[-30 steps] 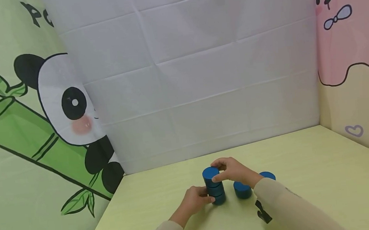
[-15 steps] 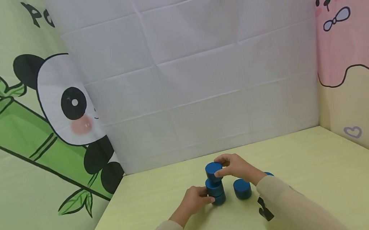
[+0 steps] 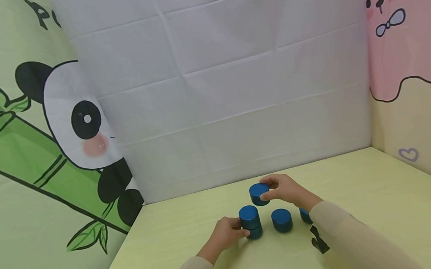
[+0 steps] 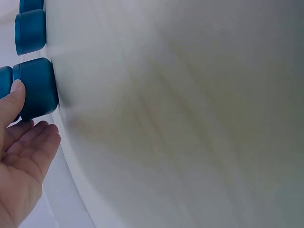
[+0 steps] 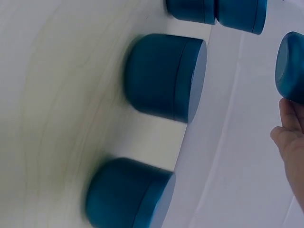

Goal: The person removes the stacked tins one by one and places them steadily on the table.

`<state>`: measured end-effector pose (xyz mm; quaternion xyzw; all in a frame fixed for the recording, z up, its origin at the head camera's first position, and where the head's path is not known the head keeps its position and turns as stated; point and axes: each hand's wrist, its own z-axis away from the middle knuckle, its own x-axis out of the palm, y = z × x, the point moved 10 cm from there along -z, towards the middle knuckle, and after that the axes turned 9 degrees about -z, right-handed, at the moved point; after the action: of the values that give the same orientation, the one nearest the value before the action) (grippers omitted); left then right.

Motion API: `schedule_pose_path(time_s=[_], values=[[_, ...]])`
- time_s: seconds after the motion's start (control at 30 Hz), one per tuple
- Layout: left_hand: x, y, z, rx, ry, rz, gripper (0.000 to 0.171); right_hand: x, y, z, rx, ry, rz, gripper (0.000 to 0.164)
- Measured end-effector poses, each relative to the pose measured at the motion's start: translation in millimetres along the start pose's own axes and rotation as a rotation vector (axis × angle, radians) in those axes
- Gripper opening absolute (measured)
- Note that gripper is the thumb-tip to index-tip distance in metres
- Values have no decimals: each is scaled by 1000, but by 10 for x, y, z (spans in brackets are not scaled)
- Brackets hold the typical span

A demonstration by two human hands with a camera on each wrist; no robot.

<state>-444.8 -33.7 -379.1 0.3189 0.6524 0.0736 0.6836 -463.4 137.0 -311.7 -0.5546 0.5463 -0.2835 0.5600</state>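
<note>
Two blue round lidded tins are stacked on the table, the upper tin (image 3: 249, 216) over the lower tin (image 4: 40, 88). My left hand (image 3: 225, 236) holds this stack from the left, thumb in front and fingers behind. Up and to the right of the stack, my right hand (image 3: 285, 189) pinches a third blue tin (image 3: 257, 194) by its side, thumb nearest me. That tin is in the air, apart from the stack; its underside shows in the right wrist view, with the fingertips (image 5: 287, 111) against it.
Right of the stack stands a single blue tin (image 3: 282, 221). Beyond it another tin (image 3: 305, 216) is partly hidden by my right sleeve (image 3: 354, 233). A white cloth backdrop (image 3: 234, 86) rises behind the pale yellow table (image 3: 191, 212).
My right hand has lifted the top tin off the stack and carried it up and right. Two tins remain stacked, with my left hand still on them.
</note>
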Motion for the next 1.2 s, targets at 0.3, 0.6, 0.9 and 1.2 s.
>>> schedule_pose_path(time_s=[0.3, 0.6, 0.9, 1.2], values=[[-31, -33, 36, -6, -8, 20, 39, -148, 54, 102, 25, 33, 5, 60], [-32, -57, 68, -1, -14, 27, 40, -290, 115, 250, 56, 69, -3, 62], [-22, -67, 122, 27, -23, 29, 40, -412, 198, 414, 65, 111, 46, 61], [-25, -88, 173, 32, -24, 24, 40, -504, 267, 533, 86, 150, 67, 62]])
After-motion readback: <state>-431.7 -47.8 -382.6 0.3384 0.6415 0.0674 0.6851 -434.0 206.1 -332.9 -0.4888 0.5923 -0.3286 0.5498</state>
